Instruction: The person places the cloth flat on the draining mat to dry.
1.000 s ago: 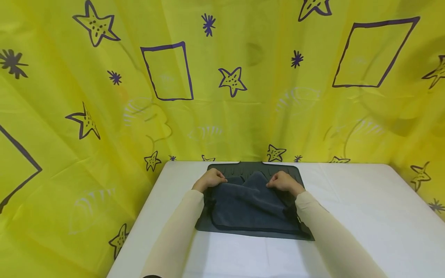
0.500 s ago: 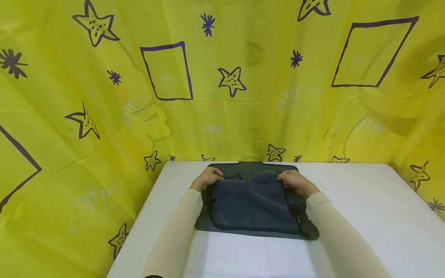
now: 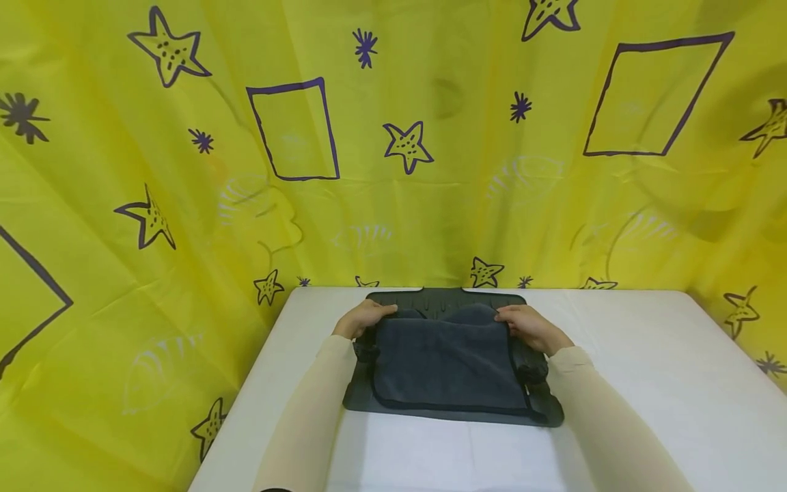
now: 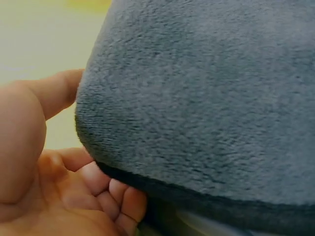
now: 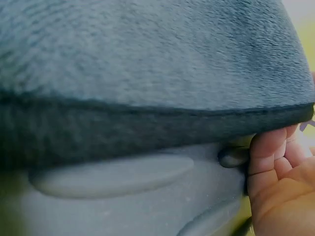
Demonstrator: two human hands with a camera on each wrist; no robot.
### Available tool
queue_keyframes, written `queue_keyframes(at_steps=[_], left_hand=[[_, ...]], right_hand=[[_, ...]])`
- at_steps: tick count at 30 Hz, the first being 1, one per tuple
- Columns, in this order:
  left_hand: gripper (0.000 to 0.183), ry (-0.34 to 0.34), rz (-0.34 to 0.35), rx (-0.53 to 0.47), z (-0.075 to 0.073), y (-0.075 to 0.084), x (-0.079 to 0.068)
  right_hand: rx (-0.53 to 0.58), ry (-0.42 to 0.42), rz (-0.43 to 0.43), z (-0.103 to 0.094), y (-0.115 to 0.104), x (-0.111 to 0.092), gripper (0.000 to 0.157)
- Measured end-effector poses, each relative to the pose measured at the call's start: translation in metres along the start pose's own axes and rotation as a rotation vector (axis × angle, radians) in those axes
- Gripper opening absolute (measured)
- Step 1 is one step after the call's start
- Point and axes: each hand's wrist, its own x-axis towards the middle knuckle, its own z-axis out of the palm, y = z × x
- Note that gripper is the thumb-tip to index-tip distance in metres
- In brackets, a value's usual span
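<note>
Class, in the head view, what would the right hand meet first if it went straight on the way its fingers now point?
The dark cloth, whose edge the right hand holds; more cloth seems to lie straight ahead, though depth is unclear.

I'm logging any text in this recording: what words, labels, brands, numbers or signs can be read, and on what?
None that I can read.
Curtain: drawings only, such as stars; no letters or numbers.
Cloth: no label or lettering seen.
Mat: no marking seen on its uncovered parts.
Table: no text seen.
</note>
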Motion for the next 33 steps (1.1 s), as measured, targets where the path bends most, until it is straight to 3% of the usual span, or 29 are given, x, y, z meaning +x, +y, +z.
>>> queue_keyframes(at_steps=[5, 11, 14, 19, 25, 27, 33], left_hand=[[0.074, -0.004, -0.035, 0.015, -0.001, 0.001, -0.001], [0.053, 0.019, -0.001, 0.015, -0.004, -0.004, 0.0], [0.037, 0.018, 0.019, -0.062, -0.006, -0.007, 0.003], [0.027, 0.015, 0.031, -0.187, -0.005, -0.012, 0.004], [0.016, 0.078, 0.017, -0.384, 0.0, -0.018, 0.007], [0.011, 0.085, 0.043, -0.442, 0.0, -0.018, 0.006], [0.007, 0.142, 0.065, -0.489, 0.004, -0.02, 0.004]], right_hand=[[-0.066, 0.034, 0.041, 0.004, -0.004, -0.001, 0.053], [-0.058, 0.041, 0.022, 0.006, -0.002, -0.001, 0.04], [-0.01, 0.052, 0.019, 0.004, 0.0, 0.0, 0.026], [0.045, 0.031, -0.022, 0.001, 0.007, 0.0, 0.009], [0.176, 0.027, -0.095, -0.006, 0.02, -0.002, 0.019], [0.206, 0.03, -0.098, -0.008, 0.021, -0.003, 0.019], [0.209, 0.019, -0.095, -0.008, 0.021, -0.004, 0.009]])
